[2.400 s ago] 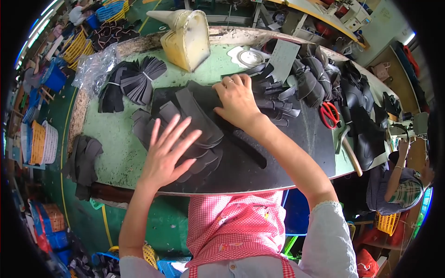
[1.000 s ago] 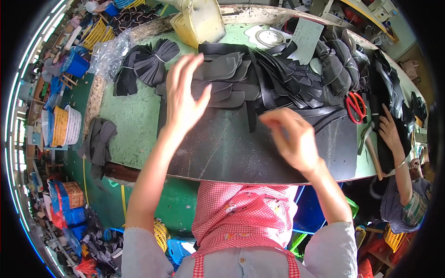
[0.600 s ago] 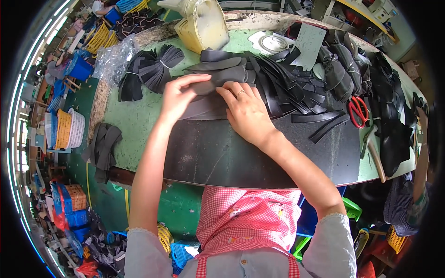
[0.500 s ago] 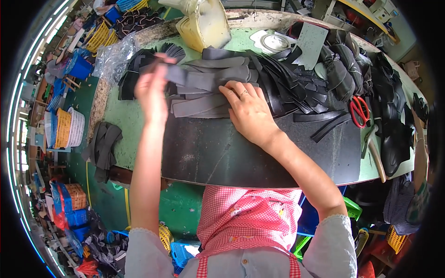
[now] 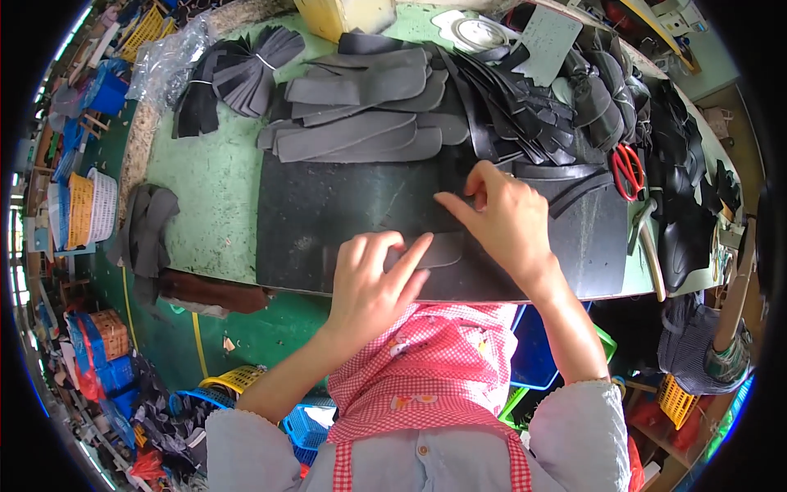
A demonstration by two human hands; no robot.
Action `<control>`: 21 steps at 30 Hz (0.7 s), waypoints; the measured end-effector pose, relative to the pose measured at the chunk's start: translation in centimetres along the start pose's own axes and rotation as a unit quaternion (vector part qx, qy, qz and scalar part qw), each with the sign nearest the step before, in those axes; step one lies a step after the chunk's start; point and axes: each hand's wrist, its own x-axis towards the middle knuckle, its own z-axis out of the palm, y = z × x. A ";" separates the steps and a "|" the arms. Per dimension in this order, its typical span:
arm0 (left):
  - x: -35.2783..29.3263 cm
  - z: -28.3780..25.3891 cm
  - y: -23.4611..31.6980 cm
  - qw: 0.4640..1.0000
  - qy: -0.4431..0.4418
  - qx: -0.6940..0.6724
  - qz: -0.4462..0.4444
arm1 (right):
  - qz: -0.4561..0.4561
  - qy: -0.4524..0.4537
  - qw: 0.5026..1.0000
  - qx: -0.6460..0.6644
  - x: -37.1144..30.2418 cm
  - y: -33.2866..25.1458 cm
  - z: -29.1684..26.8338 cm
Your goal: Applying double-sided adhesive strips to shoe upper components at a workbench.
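A single grey strip (image 5: 443, 251) with a rounded end lies near the front edge of a dark board (image 5: 352, 197). My left hand (image 5: 373, 279) rests over the strip with its fingers spread, covering part of it. Above the board, to the right, my right hand (image 5: 512, 217) has its thumb and forefinger apart and the other fingers curled; nothing shows in it. Behind the hands lie overlapping grey strips (image 5: 352, 135), and to their right a fanned heap of black strips (image 5: 525, 115).
Tied bundles of dark strips (image 5: 250, 70) lie at the far left. Red-handled scissors (image 5: 628, 172) and a wooden-handled tool (image 5: 650, 250) are at the right, beside black leather-like pieces (image 5: 684, 189). A yellowish container (image 5: 344, 16) stands at the back. Grey strips hang over the left table edge (image 5: 146, 221).
My left hand has come from the strips at the far left to the board's near edge, where a grey strip now lies. My right hand has lifted off the pile and moved right and nearer.
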 end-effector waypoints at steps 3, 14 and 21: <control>-1.1 -0.9 0.4 0.999 -0.019 -0.022 0.022 | 0.021 -0.003 0.994 0.104 -0.1 2.0 -1.7; -2.0 -6.1 0.3 0.716 -0.227 -0.599 -0.278 | -0.191 -0.133 0.936 0.264 -7.1 0.3 -8.3; -1.6 -3.9 1.5 0.691 -0.137 -0.626 -0.336 | -0.125 -0.222 0.899 0.358 -8.1 -1.6 -6.4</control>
